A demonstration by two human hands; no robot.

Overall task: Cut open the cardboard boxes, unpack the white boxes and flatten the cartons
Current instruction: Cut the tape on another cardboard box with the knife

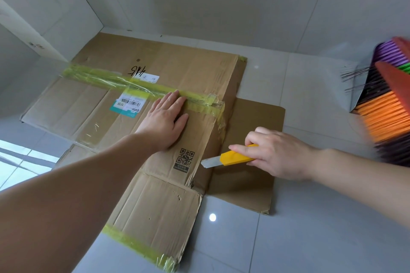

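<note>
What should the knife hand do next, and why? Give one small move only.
Probably bring the blade of the yellow utility knife up to the yellow tape at the carton's right edge and slice it. The left hand presses the flattened carton flat, while the right hand holds the knife just off that edge, blade out.

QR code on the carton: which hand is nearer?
Left. The left hand presses flat just above the QR code; the right hand grips the yellow utility knife beside it.

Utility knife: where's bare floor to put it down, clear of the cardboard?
Bare tile lies in front of the lower cardboard sheet, under the right hand holding the utility knife, and behind that sheet toward the wall. Crowded: the flattened carton under the left hand, and the brooms.
</note>
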